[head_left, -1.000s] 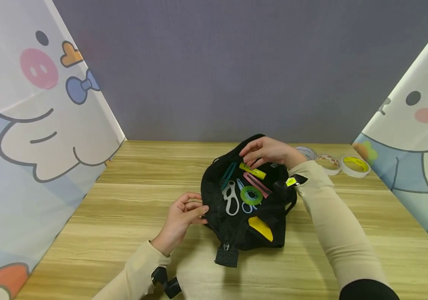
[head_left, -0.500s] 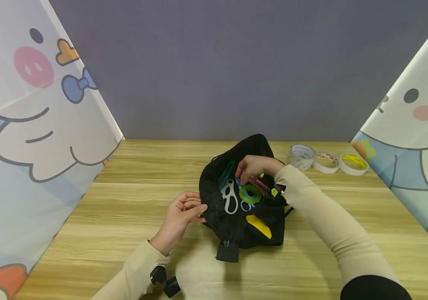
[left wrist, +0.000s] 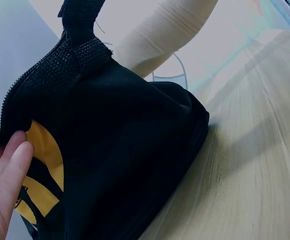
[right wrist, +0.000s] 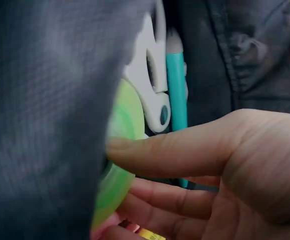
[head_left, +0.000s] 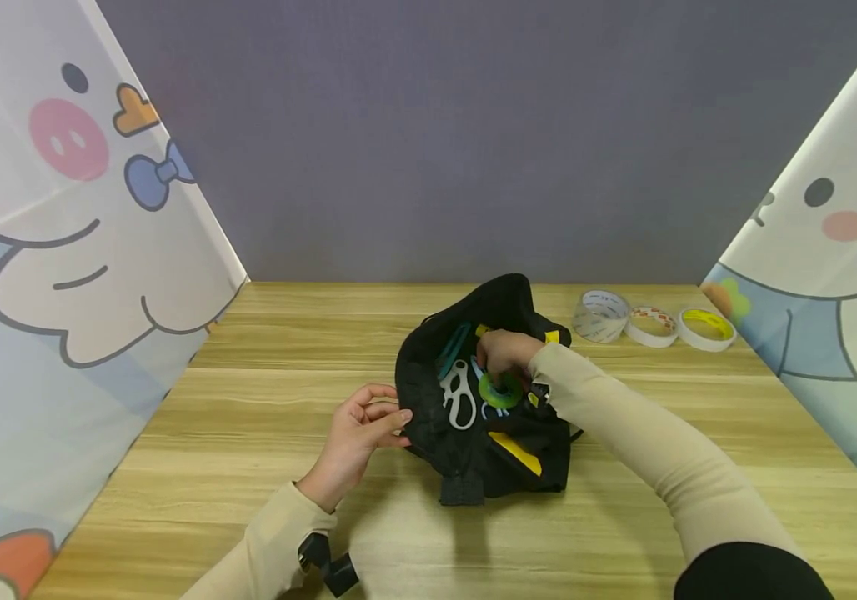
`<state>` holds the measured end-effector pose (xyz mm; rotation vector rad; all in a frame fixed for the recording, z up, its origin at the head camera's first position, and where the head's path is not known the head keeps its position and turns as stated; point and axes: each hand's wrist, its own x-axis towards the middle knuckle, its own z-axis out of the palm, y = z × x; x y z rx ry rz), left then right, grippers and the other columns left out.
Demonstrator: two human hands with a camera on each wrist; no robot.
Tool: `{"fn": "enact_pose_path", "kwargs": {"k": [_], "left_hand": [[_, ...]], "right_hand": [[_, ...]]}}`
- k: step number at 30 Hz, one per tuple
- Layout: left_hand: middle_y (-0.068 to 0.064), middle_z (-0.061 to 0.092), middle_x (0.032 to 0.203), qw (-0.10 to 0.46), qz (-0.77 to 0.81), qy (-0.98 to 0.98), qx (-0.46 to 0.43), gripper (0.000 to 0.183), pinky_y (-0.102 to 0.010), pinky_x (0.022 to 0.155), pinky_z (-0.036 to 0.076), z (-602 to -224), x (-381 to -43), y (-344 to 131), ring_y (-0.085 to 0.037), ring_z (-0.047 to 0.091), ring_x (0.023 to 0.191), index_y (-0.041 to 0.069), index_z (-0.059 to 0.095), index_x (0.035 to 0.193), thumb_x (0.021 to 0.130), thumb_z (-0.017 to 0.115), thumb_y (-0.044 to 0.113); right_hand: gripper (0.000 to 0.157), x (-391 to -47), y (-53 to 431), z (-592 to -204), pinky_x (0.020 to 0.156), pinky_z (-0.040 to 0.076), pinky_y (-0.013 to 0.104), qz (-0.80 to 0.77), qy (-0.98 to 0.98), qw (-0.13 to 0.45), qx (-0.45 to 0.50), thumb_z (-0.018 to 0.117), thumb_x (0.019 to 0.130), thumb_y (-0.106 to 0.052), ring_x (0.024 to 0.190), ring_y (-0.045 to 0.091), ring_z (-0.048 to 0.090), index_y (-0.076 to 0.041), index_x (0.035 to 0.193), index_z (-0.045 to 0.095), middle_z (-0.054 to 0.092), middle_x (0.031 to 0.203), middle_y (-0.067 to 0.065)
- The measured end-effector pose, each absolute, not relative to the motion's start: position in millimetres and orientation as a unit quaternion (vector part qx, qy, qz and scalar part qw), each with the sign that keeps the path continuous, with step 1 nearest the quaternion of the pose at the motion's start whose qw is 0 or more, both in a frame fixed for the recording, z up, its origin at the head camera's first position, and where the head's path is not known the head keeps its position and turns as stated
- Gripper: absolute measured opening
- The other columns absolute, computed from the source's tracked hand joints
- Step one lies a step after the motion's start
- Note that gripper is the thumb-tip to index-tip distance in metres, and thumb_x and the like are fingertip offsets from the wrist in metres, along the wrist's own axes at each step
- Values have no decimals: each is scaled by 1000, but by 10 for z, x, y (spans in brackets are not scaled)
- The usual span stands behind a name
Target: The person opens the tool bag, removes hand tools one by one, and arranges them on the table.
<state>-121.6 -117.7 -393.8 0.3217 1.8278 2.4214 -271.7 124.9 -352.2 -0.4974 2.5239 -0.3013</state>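
A black zip bag (head_left: 424, 446) lies with its mouth spread wide. My left hand (head_left: 353, 437) holds the bag's left edge, thumb on top and fingers underneath. Inside the bag, my right hand (head_left: 509, 348) pinches a green tape roll (right wrist: 127, 110), the thumb at its centre hole. White-handled scissors (head_left: 461, 396) and a teal pen-shaped tool (head_left: 454, 350) lie beside the roll. Light blue scissors (head_left: 493, 411) show partly under it. The right hand hides most of the yellow and pink items beyond.
To the right of the bag are a clear tape roll (head_left: 601, 317), a white roll with a patterned core (head_left: 652, 340) and a white roll with a yellow core (head_left: 708, 343). A grey panel (head_left: 428, 150) stands behind the wooden table (head_left: 308, 333), with printed cartoon sheets at both sides.
My right hand has come down from the bag's far edge into its middle and taken hold of the green tape roll. The left hand keeps its hold on the bag's edge.
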Motion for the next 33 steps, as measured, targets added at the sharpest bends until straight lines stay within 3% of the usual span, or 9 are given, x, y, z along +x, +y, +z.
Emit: {"fn": "enact_pose_path", "kwargs": {"k": [4, 8, 14, 20, 27, 33], "left_hand": [[1, 72, 84, 46, 794, 598, 104, 24, -30, 63, 61, -3933, -1219, -1182, -9, 66, 66, 7, 60, 108, 90, 64, -9], [1, 72, 83, 49, 795, 596, 102, 24, -30, 63, 61, -3934, -1208, -1182, -10, 67, 66, 7, 60, 108, 90, 64, -9], [1, 71, 82, 51, 794, 597, 98, 24, -31, 63, 61, -3934, -1200, -1176, -11, 68, 66, 8, 59, 108, 90, 65, -8], [1, 71, 83, 51, 794, 598, 103, 25, -31, 64, 62, -3912, -1216, -1175, -11, 68, 67, 9, 59, 107, 90, 64, -9], [1, 71, 82, 52, 795, 597, 95, 25, -30, 64, 61, -3903, -1215, -1165, -11, 68, 67, 8, 59, 106, 89, 65, -9], [1, 71, 82, 51, 795, 596, 102, 24, -30, 63, 61, -3910, -1220, -1165, -11, 67, 66, 7, 59, 107, 89, 65, -9]], "right_hand": [[20, -2726, 1218, -3557, 63, 48, 25, -60, 946, 250, -198, 78, 78, 5, 75, 17, 53, -5, 93, 70, 63, 92, 6], [14, -2708, 1232, -3546, 54, 53, 25, -61, 946, 256, -189, 80, 78, 4, 59, 15, 60, -5, 78, 69, 62, 77, 4], [11, -2665, 1335, -3339, 59, 59, 30, -130, 936, 257, -200, 81, 79, 1, 63, 18, 68, -4, 87, 74, 69, 88, 8], [15, -2697, 1425, -3127, 60, 61, 32, -194, 926, 251, -205, 71, 85, 8, 66, 19, 69, -1, 96, 76, 70, 101, 12], [17, -2661, 1505, -2930, 65, 62, 33, -280, 901, 236, -233, 72, 84, 7, 74, 22, 70, 5, 101, 74, 70, 98, 15], [28, -2588, 1684, -2733, 68, 62, 38, -356, 885, 200, -223, 72, 84, 9, 72, 22, 70, 10, 111, 70, 68, 88, 14]]}}
